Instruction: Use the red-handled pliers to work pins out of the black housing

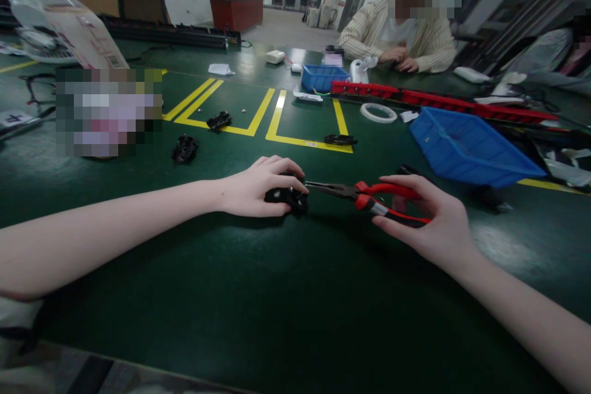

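— Where did you have the piece?
— My left hand [258,188] pinned the small black part [285,197] on the green table [277,295]. My right hand [425,221] clasped the red pliers [369,197], nose at the part.
— Tips?
— I judged it best to press it flat and squeeze gently. Spare black parts [184,149] lay beyond.

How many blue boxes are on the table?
2. One blue box lies just beyond the right hand holding the red pliers; the other blue box sits farther back, near a seated person's hands. None looks hidden.
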`<state>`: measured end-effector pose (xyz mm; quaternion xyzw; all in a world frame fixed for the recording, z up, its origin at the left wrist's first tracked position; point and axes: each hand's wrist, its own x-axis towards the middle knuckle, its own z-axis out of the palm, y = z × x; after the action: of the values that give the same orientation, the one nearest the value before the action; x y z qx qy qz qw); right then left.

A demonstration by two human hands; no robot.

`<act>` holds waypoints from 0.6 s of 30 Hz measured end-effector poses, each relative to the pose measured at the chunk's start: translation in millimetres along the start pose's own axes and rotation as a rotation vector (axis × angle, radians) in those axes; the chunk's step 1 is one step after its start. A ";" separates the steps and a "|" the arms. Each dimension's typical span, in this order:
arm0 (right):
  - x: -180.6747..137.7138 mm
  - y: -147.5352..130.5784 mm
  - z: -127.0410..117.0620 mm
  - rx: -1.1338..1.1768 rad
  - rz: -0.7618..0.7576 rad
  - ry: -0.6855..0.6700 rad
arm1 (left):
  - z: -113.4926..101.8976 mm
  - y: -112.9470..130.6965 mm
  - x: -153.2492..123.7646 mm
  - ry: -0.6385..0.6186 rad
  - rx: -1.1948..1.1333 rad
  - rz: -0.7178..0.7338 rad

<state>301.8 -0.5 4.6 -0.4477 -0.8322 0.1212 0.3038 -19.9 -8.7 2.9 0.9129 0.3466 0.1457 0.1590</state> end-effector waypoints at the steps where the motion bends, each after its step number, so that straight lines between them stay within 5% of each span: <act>1: 0.0 -0.1 0.1 0.007 -0.003 0.001 | -0.3 -0.5 0.3 -0.019 -0.002 0.003; 10: -2.8 -2.5 0.2 0.014 -0.060 -0.022 | -5.3 -1.3 0.6 -0.093 -0.059 0.016; 18: -3.3 2.4 2.9 -0.004 -0.155 -0.006 | 7.3 -3.6 -1.5 0.081 -0.008 -0.048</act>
<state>303.0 -1.6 -0.2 -0.3822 -0.8655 0.0971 0.3088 -20.3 -8.6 -5.4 0.8970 0.3741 0.1799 0.1522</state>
